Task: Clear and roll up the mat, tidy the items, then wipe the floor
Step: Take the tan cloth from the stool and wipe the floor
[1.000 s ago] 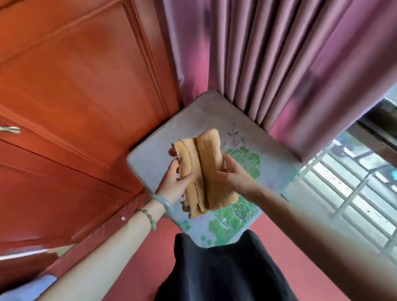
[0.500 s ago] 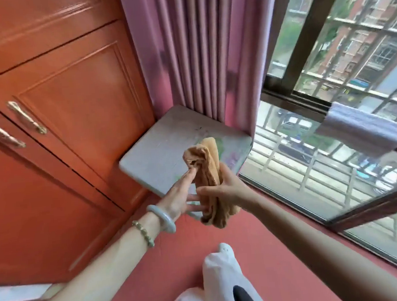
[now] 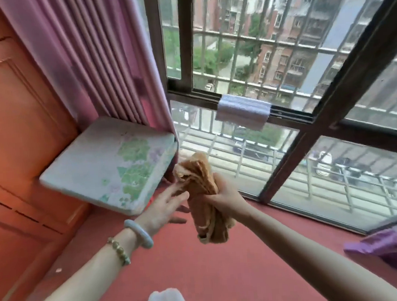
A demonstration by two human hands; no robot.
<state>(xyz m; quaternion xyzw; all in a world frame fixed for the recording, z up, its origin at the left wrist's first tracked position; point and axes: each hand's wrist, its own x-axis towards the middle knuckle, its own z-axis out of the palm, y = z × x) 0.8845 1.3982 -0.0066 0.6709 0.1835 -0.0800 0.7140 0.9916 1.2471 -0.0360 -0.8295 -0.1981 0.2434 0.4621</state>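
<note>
Head view, one tan cloth (image 3: 204, 197) gripped by right hand (image 3: 222, 197), left hand (image 3: 165, 206) spread, touching it

One head-worn wide-angle camera looks forward and down across the floor (image 3: 202, 268) toward the window (image 3: 251, 51).

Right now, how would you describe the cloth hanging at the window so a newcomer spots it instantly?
Find the big barred window, right of the pink curtain. Over its dark horizontal middle rail hangs a folded cloth. It is whitish and untouched, unlike the tan cloth gripped in the right hand below.
</note>
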